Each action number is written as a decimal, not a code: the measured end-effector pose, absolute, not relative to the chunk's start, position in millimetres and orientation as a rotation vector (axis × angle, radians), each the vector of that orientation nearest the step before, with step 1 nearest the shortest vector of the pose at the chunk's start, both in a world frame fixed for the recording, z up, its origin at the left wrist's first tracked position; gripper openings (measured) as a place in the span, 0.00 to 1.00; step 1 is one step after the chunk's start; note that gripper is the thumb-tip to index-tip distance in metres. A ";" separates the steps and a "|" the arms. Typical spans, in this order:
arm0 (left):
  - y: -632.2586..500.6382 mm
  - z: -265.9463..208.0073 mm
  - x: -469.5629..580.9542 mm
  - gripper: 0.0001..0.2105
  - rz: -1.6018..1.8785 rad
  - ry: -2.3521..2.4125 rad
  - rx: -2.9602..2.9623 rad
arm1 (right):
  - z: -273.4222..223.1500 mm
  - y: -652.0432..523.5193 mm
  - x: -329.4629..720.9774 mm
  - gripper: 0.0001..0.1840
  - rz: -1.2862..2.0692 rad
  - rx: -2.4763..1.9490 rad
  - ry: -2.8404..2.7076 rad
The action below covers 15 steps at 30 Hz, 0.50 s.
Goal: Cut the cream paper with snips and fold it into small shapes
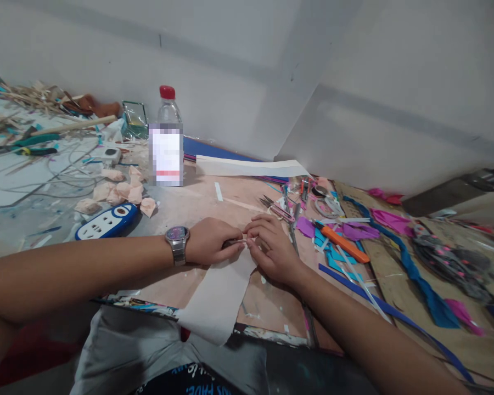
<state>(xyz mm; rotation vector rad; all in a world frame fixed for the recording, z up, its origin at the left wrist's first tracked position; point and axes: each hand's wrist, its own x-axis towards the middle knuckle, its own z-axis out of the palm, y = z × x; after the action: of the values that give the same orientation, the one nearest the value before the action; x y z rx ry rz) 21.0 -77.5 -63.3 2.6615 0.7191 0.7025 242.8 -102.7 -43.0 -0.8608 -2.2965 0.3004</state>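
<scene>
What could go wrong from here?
1. The white paper hangs over the near edge of the table; it might crease there.
2. The snips lie just beyond the right hand, blades exposed; a careless reach could nick it.
3. Both hands partly hide the paper's far end, so misalignment might go unnoticed.

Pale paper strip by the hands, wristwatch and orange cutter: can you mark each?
Pale paper strip [219,296], head view: its broad middle.
Wristwatch [177,236], head view: the dial.
Orange cutter [344,243], head view: middle of the handle.

Pale walls [214,104] are meeting beyond the far edge of the worktable [274,307], and dim shadow bands [395,122] are crossing them.
</scene>
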 end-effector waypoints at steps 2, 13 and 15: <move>-76.8 -62.6 20.8 0.17 0.711 0.711 2.619 | -43.7 -101.9 243.1 0.04 0.298 -0.856 -2.294; -75.8 -59.4 20.7 0.19 0.713 0.688 2.443 | -46.6 -100.1 242.7 0.02 0.358 -0.855 -2.288; -75.7 -59.4 20.8 0.19 0.712 0.691 2.416 | -46.8 -99.5 242.7 0.02 0.361 -0.859 -2.283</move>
<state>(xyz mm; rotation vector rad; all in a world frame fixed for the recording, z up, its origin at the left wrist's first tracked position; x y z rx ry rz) 20.8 -75.7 -59.4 2.4165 0.6910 0.7119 242.7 -99.5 -46.8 -0.8587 -2.2832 0.3614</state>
